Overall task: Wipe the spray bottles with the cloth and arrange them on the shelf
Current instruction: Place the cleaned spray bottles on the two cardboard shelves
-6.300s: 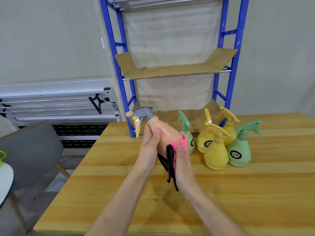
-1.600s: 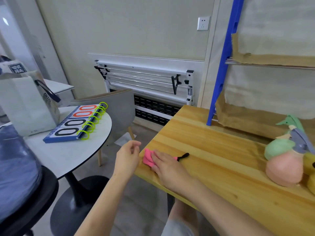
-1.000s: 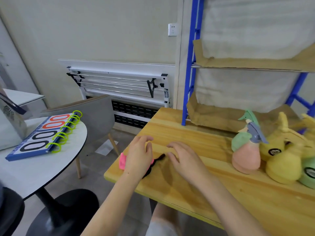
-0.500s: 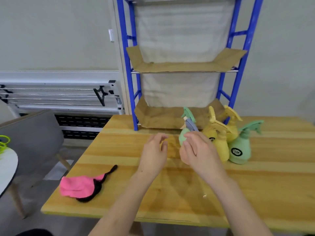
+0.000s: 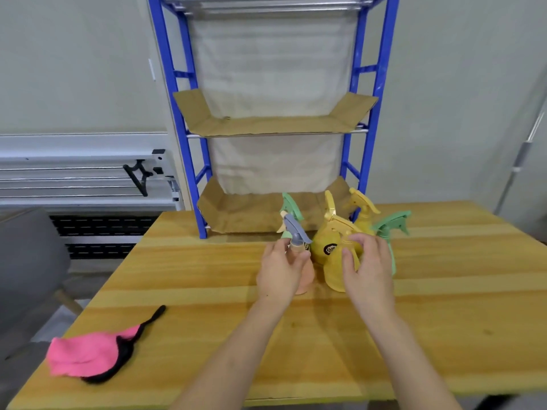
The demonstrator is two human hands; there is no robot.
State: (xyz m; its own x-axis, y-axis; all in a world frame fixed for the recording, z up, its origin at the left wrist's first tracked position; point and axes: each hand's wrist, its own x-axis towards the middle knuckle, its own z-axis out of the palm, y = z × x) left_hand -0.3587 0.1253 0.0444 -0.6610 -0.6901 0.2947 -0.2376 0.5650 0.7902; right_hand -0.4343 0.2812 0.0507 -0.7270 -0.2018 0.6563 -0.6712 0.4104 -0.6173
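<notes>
Light wooden plank counter carries all items. Left hand wraps its grip around the peach-coloured plastic spray bottle with a grey trigger head, thumb and fingers curled about the neck and upper body; bottle stands upright on the counter, toward the far edge, near the middle. Right hand curls its grip over the front mustard-yellow plastic spray bottle, fingertips on its shoulder; bottle upright, just beside the peach one on the right. Behind these, clustered close together: a second yellow spray bottle with a round dark label, a third yellow spray bottle further back, a mint-green spray bottle at the right side of the cluster, mostly hidden by the right hand, and another green trigger head behind the peach bottle, its body hidden. Pink cloth with black trim and a black strap lies crumpled near the front left corner of the counter, well apart from both hands. Blue metal shelf frame stands at the far edge, its two visible levels lined with brown cardboard; no bottle sits on the cardboard.
</notes>
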